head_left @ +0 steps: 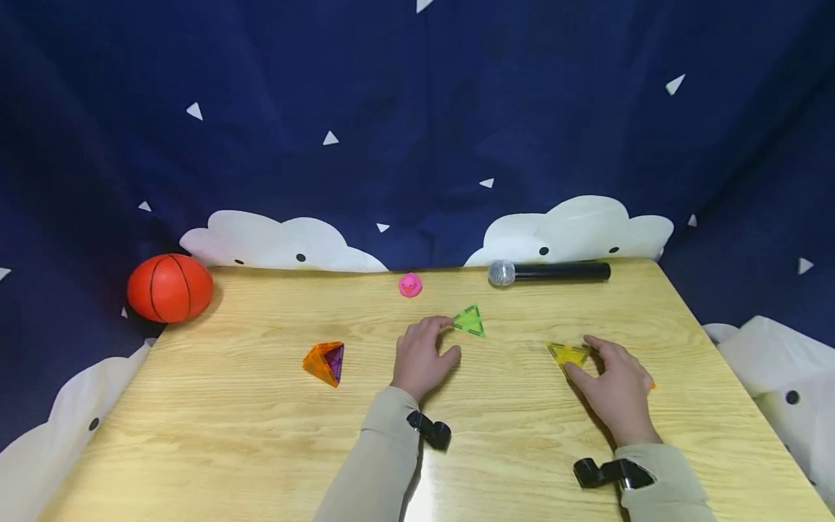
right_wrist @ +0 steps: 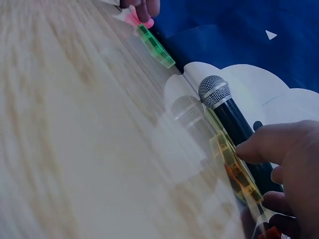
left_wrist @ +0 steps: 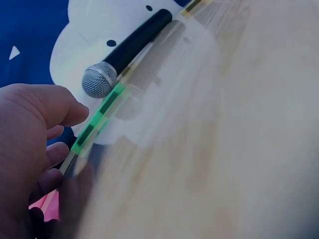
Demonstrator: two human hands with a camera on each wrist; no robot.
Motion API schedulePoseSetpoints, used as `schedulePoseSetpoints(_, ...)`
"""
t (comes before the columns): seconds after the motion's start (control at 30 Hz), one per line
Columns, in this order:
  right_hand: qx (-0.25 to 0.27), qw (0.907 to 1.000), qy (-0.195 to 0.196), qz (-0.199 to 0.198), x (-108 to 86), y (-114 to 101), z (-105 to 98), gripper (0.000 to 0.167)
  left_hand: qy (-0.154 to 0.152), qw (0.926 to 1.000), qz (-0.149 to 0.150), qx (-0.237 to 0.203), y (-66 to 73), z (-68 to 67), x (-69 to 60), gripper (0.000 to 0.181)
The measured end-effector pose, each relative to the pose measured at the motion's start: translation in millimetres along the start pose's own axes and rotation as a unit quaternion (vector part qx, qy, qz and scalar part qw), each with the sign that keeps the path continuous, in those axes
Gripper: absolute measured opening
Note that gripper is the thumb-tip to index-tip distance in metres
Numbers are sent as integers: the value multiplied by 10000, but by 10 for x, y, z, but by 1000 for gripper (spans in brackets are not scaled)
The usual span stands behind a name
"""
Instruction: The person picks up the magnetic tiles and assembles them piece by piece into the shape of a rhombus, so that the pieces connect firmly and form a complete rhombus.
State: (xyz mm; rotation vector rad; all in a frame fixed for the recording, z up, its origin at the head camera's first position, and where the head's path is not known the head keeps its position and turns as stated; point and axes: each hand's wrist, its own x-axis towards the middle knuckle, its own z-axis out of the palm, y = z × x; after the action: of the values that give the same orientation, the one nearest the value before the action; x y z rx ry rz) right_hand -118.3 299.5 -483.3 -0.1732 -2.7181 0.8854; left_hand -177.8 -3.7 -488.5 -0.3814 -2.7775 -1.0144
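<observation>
My left hand point(head_left: 422, 360) has its index fingertip by the left corner of a green triangular magnetic tile point(head_left: 470, 320); its thumb is spread away from it. In the left wrist view the tile point(left_wrist: 97, 119) appears edge-on beside the fingers. My right hand point(head_left: 616, 391) holds a yellow triangular magnetic tile point(head_left: 565, 354) between thumb and index finger, low over or on the table. The right wrist view shows this tile point(right_wrist: 234, 162) edge-on, next to the thumb. A small orange piece point(head_left: 653, 386) peeks out beside the right hand, mostly hidden.
An orange and purple shape of joined tiles point(head_left: 322, 364) stands left of the hands. A pink toy duck point(head_left: 409, 285) and a microphone point(head_left: 551, 272) sit along the back of the wooden table point(head_left: 228, 435). A red-orange basketball point(head_left: 170, 288) is at the back left corner. Behind hangs a dark blue curtain point(head_left: 391, 87).
</observation>
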Motion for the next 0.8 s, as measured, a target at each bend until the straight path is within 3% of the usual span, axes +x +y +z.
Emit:
schedulePoseSetpoints(0.5,12,9996,-193,183,-7,-39,-29,64,-395,9977,-37,552,34,153,403,60)
schedulePoseSetpoints(0.8,-11,9997,-185,155,0,-25,-5,63,-357,9937,-407,983,100,230,502,77)
